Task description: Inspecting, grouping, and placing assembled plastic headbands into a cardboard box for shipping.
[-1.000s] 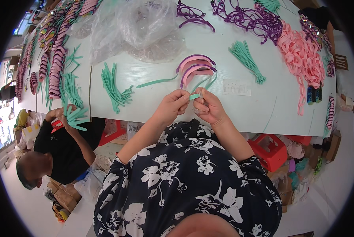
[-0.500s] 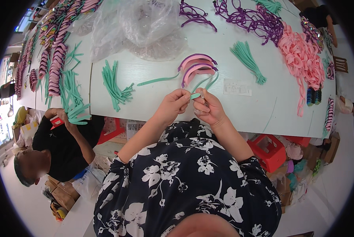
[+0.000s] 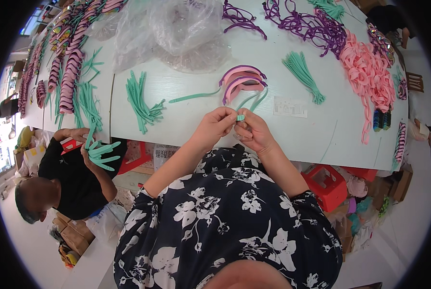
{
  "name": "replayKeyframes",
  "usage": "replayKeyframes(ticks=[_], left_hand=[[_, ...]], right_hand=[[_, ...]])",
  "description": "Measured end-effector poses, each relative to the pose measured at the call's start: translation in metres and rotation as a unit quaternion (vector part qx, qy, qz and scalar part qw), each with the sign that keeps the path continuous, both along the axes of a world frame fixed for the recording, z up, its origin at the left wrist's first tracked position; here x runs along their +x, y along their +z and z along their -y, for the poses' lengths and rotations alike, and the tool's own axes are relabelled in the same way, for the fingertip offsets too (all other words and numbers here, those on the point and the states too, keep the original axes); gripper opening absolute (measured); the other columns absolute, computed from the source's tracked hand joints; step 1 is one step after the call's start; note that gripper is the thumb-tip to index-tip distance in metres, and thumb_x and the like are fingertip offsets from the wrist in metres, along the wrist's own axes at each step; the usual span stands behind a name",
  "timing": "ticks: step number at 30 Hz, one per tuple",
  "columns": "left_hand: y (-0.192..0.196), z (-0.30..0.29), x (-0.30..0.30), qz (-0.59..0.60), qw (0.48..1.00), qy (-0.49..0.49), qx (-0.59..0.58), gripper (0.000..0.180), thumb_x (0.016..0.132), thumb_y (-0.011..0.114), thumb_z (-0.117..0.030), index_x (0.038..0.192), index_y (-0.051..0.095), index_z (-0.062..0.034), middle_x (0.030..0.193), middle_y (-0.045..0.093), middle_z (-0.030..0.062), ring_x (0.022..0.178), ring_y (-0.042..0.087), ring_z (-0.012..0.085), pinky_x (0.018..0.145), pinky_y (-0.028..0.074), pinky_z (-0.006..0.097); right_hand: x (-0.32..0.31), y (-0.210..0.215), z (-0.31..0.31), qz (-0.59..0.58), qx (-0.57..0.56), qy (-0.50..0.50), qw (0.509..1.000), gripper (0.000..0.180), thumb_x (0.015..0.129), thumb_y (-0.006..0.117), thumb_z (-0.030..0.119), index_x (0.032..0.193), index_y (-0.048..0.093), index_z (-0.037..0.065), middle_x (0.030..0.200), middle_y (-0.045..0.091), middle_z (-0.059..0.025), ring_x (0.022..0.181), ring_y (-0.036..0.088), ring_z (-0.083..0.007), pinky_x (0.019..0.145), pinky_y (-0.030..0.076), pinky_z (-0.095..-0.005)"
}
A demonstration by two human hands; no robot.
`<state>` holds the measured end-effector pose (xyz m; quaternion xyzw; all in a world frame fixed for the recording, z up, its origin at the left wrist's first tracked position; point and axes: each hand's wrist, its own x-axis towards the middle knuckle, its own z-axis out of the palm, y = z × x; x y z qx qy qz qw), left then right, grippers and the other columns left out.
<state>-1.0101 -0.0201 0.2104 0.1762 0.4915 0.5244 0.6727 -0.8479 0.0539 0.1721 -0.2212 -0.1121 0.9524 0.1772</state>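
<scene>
Both my hands meet above the table's near edge, fingers pinched together. Between them is the end of a flat mint-green strap (image 3: 240, 117), with a short bit showing between the fingertips. My left hand (image 3: 217, 126) pinches it from the left and my right hand (image 3: 254, 131) from the right. From my right hand the strap loops up to a pink and purple curved piece, which looks like goggles (image 3: 242, 83), lying just beyond my hands. Another green strap length (image 3: 195, 97) stretches left from the goggles across the table. My fingers hide how the strap end is threaded or folded.
Bundles of green straps (image 3: 143, 103) (image 3: 304, 77) lie on both sides. Clear plastic bags (image 3: 177, 38), purple frames (image 3: 307, 26) and a pink strap heap (image 3: 369, 72) lie farther off. At left, a co-worker (image 3: 76, 178) holds green straps. A red stool (image 3: 327, 188) stands at right.
The green strap end between my fingers shows shorter now, and my left fingertips have come closer to my right. The co-worker's green straps have fanned out lower.
</scene>
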Motion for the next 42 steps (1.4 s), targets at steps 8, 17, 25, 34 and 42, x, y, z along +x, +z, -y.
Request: replayKeyframes(ticks=[8, 17, 25, 34, 42], left_hand=[[-0.011, 0.009, 0.003, -0.168, 0.984, -0.024, 0.061, 0.015, 0.097, 0.06, -0.016, 0.099, 0.06, -0.0012, 0.09, 0.059, 0.0025, 0.077, 0.059, 0.0108, 0.066, 0.048, 0.023], [0.001, 0.009, -0.011, -0.187, 0.976, -0.081, 0.072, 0.015, 0.094, 0.061, -0.011, 0.085, 0.066, -0.0006, 0.09, 0.066, 0.0047, 0.096, 0.058, 0.0148, 0.095, 0.043, 0.033], [0.02, 0.006, -0.022, -0.185, 0.974, -0.128, 0.034, 0.018, 0.096, 0.058, -0.01, 0.088, 0.065, 0.0042, 0.104, 0.07, 0.0146, 0.086, 0.063, 0.0136, 0.09, 0.049, 0.032], [0.014, 0.01, -0.023, -0.18, 0.974, -0.132, 0.045, 0.022, 0.096, 0.056, -0.006, 0.077, 0.058, 0.0047, 0.118, 0.063, 0.0201, 0.103, 0.068, 0.0219, 0.073, 0.057, 0.028], [0.015, 0.003, -0.027, -0.088, 0.995, -0.04, 0.005, 0.023, 0.095, 0.056, -0.01, 0.076, 0.056, 0.0026, 0.121, 0.059, 0.025, 0.103, 0.069, 0.0285, 0.074, 0.058, 0.029]], right_hand=[[-0.003, 0.019, -0.004, 0.217, 0.347, -0.009, 0.912, 0.014, 0.094, 0.064, 0.016, 0.096, 0.052, 0.008, 0.075, 0.05, 0.0037, 0.057, 0.041, -0.0027, 0.049, 0.032, -0.0202], [0.004, 0.015, -0.014, 0.23, 0.416, 0.007, 0.88, 0.017, 0.092, 0.067, 0.016, 0.094, 0.053, 0.008, 0.076, 0.053, 0.0034, 0.058, 0.045, -0.002, 0.049, 0.035, -0.0197], [0.003, 0.016, -0.017, 0.231, 0.392, 0.002, 0.891, 0.017, 0.091, 0.068, 0.016, 0.092, 0.053, 0.008, 0.074, 0.054, 0.0032, 0.056, 0.046, -0.0024, 0.048, 0.036, -0.0198], [0.005, 0.013, -0.022, 0.233, 0.385, 0.018, 0.893, 0.018, 0.092, 0.067, 0.018, 0.093, 0.053, 0.008, 0.072, 0.052, 0.0035, 0.056, 0.043, -0.0027, 0.048, 0.035, -0.0198], [-0.003, 0.022, -0.018, 0.222, 0.331, -0.007, 0.917, 0.018, 0.093, 0.066, 0.019, 0.092, 0.052, 0.008, 0.07, 0.049, 0.0036, 0.052, 0.039, -0.0031, 0.047, 0.03, -0.0204]])
